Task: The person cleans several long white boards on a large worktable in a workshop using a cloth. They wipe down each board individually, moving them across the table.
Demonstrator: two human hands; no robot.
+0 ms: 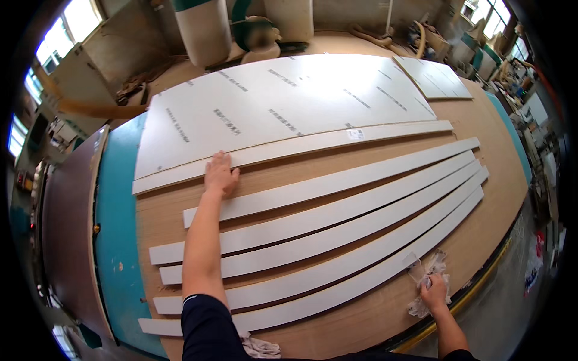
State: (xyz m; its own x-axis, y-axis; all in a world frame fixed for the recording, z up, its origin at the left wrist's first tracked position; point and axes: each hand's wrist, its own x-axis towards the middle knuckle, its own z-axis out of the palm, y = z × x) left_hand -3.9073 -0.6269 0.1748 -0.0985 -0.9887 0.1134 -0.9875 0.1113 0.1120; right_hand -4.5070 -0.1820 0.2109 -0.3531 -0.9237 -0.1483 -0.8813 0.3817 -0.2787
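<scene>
My left hand (221, 175) lies with fingers stretched out over a long white strip of board (289, 147), its fingertips near the strip's far edge. Just beyond, a large white panel (253, 102) with rows of printed marks lies along that strip. Several loose white strips (325, 210) fan out across the near part of the table, and my left forearm crosses over them. At the right front, my right hand (435, 293) is closed on crumpled clear plastic (436, 263). A flat, see-through piece sticks out toward the nearest strip; its kind is unclear.
The wooden tabletop (481, 156) has a dark and yellow front edge. A smaller white panel (435, 78) lies at the back right. A teal surface (117, 240) borders the left. A crumpled cloth (260, 346) sits by my body. Machines with pale bags (205, 33) stand behind.
</scene>
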